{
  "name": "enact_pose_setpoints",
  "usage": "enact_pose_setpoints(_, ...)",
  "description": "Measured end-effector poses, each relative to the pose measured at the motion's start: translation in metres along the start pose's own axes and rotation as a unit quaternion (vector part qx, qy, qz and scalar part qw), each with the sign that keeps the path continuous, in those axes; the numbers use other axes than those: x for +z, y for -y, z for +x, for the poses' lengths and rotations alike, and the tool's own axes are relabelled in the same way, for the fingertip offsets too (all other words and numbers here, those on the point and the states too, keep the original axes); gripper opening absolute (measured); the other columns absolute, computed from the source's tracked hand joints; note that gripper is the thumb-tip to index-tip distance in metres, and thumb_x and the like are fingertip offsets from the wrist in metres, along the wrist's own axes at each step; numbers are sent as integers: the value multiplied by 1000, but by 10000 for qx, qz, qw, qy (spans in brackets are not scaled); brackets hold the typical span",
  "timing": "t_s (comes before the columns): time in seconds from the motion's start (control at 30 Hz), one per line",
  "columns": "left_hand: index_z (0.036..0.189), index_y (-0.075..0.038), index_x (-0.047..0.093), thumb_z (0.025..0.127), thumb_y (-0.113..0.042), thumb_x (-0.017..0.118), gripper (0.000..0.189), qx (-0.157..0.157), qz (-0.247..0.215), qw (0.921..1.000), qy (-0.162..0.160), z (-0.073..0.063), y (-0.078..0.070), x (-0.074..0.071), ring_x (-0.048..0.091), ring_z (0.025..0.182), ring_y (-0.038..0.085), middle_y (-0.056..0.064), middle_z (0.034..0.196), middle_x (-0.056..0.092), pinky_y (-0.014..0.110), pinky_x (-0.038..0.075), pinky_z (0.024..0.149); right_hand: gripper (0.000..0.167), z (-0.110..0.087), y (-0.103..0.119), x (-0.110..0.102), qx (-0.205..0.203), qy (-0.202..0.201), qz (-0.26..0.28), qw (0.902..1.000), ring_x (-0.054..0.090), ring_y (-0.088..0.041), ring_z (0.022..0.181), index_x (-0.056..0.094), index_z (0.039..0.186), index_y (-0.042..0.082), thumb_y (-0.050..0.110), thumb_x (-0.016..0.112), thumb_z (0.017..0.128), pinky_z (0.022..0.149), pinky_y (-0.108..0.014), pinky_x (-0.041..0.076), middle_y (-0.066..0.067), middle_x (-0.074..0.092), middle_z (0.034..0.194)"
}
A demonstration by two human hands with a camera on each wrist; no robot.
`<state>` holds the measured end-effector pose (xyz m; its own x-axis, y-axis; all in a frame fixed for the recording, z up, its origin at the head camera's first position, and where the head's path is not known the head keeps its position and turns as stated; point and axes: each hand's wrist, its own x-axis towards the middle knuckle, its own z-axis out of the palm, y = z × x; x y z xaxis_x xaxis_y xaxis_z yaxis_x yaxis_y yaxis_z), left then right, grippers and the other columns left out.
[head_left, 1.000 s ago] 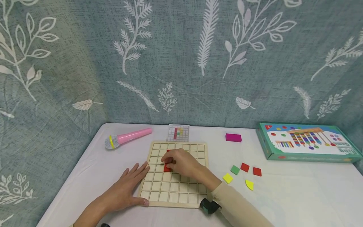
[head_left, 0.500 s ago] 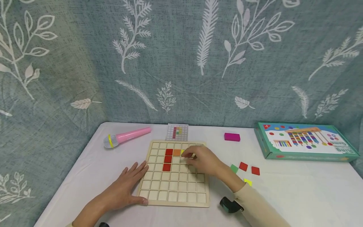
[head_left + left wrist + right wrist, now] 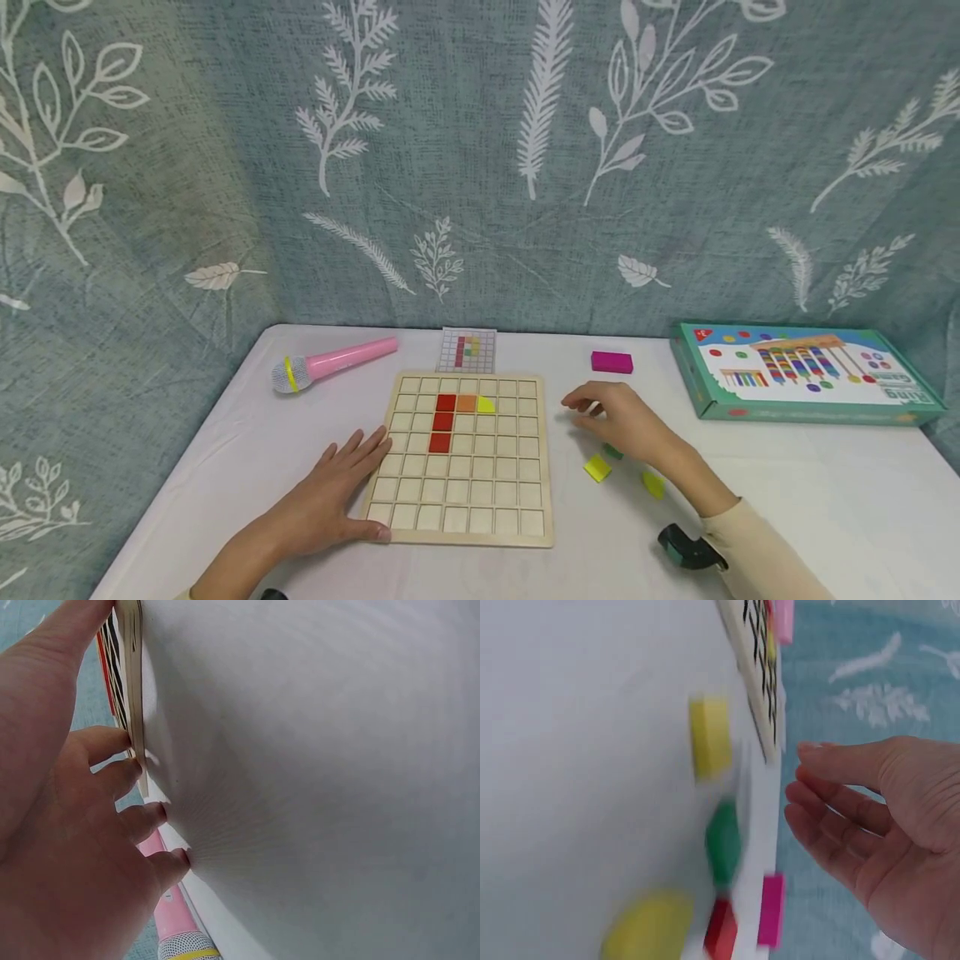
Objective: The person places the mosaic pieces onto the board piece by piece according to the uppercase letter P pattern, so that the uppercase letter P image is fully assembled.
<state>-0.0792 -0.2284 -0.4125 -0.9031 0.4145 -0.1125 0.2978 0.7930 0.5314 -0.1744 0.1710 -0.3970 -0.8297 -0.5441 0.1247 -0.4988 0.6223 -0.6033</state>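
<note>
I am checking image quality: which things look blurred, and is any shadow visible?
Right wrist view: the yellow square tile, green tile and yellow rounded piece are blurred, while the right hand looks sharper; left wrist view: a shadow lies on the white cloth beside the left hand; head view: the board looks clear.

Left hand [image 3: 67,802] against edge of wooden board [image 3: 133,682] — pink microphone [image 3: 174,915] past the fingers [image 3: 142,823], near white table [image 3: 322,787] edge — teal cloth [image 3: 90,699] behind.
</note>
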Motion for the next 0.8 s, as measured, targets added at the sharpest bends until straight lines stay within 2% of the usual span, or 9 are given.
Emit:
enact_pose_setpoints(0.23, 150, 0, 36, 65, -65, 76, 114, -10, 8, 10000, -3, 0, 0, 0, 17, 145, 46, 17, 159, 26, 66, 11, 114, 22, -32, -26, -18, 542, -134, -128, 9984, 65, -19, 90, 71, 108, 2, -2, 71, 86, 80, -34, 58, -4, 71, 101)
enact_pose_setpoints(0.43, 150, 0, 35, 65, -63, 77, 114, 21, 16, 10000, 6, 0, -2, 0, 17, 145, 46, 17, 159, 26, 66, 12, 113, 24, -55, -43, -29, 781, -215, -187, 9965, 64, -18, 89, 71, 109, 2, 0, 73, 85, 78, -32, 57, -2, 71, 101)
enact_pose_setpoints(0.6, 150, 0, 35, 65, -62, 78, 114, 75, -12, 10000, -20, 0, -1, 0, 17, 144, 47, 18, 159, 26, 67, 12, 112, 25, -61, -48, -31, 768, -241, -199, 9966, 64, -17, 88, 71, 108, 3, 3, 75, 84, 77, -30, 57, 0, 71, 100)
enact_pose_setpoints(0.8, 150, -1, 35, 65, -62, 78, 114, 19, -95, 10000, -2, 1, -1, 0, 16, 145, 45, 16, 160, 25, 66, 10, 114, 28, -59, -44, -32, 581, -60, -72, 9983, 63, -16, 88, 71, 109, 3, 4, 78, 82, 76, -28, 57, -2, 71, 101)
